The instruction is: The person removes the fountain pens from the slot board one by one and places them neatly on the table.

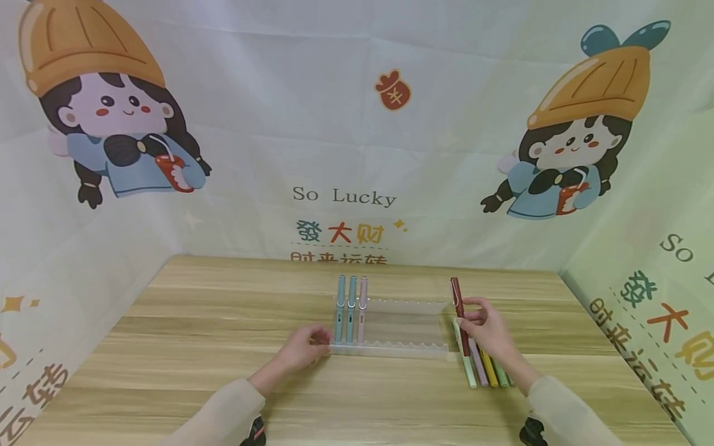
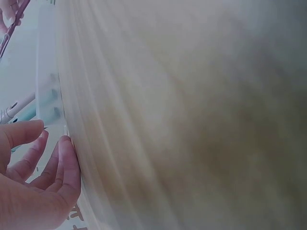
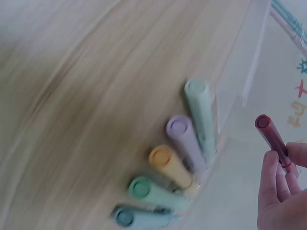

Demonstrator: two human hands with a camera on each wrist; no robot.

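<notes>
My right hand [image 1: 491, 328] pinches a dark red fountain pen [image 1: 456, 294] between thumb and fingers, its capped end up and tilted slightly left. In the right wrist view the end of the red pen [image 3: 271, 132] points away from the fingertips. Below that hand lies a row of pens: light green [image 1: 470, 371], purple [image 1: 478, 365], yellow [image 1: 489, 370] and green [image 1: 502, 375]. A clear pen rack [image 1: 390, 350] stands to the left, with two blue pens [image 1: 350, 294] and a pink pen [image 1: 363, 294] side by side at its left end. My left hand [image 1: 304, 349] rests loosely curled against the rack's left front corner.
A blue-green pen [image 3: 139, 218] ends the loose row, mostly hidden in the head view. Everything stands on a wood-grain table [image 1: 223, 297]. A printed cloth [image 1: 357, 136] with cartoon figures hangs behind and at both sides of the table.
</notes>
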